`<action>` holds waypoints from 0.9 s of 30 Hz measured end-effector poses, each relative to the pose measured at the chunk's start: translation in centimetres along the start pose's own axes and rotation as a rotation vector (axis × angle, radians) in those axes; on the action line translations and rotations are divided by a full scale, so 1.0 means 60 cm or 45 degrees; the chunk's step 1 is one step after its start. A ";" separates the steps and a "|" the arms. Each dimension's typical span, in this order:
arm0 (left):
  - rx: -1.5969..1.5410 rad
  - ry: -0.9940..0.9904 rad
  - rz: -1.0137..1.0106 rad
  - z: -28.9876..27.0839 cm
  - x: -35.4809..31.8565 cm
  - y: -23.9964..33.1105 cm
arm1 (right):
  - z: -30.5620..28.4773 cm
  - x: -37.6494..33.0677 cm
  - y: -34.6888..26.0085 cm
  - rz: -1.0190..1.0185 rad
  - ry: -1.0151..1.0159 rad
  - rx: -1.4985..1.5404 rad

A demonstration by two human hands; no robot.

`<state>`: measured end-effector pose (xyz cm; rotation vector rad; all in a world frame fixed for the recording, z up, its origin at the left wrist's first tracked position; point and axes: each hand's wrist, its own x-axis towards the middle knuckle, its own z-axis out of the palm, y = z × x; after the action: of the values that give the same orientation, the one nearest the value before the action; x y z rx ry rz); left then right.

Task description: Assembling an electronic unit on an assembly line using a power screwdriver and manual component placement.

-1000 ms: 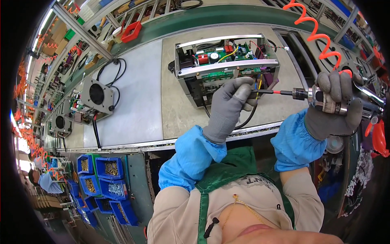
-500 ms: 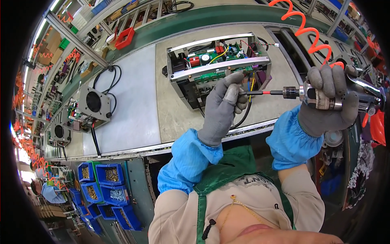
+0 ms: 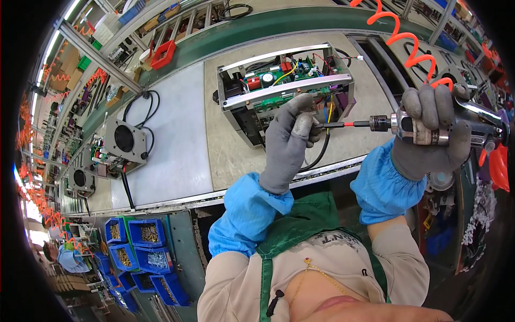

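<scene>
My right hand, in a grey glove, is wrapped round a pneumatic screwdriver held level, its bit pointing left. The thumb and fingers of my left hand, also gloved, are pinched at the tip of the long dark bit, which has a red band. Whether a screw sits between those fingertips is hidden. Just beyond my left hand stands a metal-framed electronic unit with green circuit boards and coloured wires. Its near side is partly covered by the hand.
A coiled orange air hose runs to the screwdriver. Units with black fans stand on the left. Blue bins of small fasteners sit at lower left. A red tray lies by the green conveyor behind the bench.
My view has shifted slightly, so the unit appears a little further left. Both hands keep their hold, with the bit still at my left fingertips.
</scene>
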<state>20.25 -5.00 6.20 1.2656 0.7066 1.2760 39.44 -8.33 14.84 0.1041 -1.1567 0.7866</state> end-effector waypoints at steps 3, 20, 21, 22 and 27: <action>-0.033 -0.001 0.005 0.001 0.000 -0.002 | -0.001 -0.001 -0.004 -0.005 0.000 0.005; 0.750 0.022 0.527 -0.089 0.151 0.044 | -0.026 0.012 -0.010 -0.009 0.100 0.058; 1.156 -0.145 0.473 -0.093 0.178 0.038 | -0.029 0.014 -0.009 -0.027 0.176 0.082; 1.556 -0.319 0.411 -0.091 0.198 0.037 | -0.035 0.016 -0.008 -0.010 0.124 0.112; 1.596 -0.565 0.164 -0.088 0.257 0.026 | -0.055 0.027 -0.008 0.056 -0.047 -0.005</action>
<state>18.45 10.78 10.15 2.5203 1.1485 0.4984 42.58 -6.36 14.95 0.0906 -1.1989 0.8240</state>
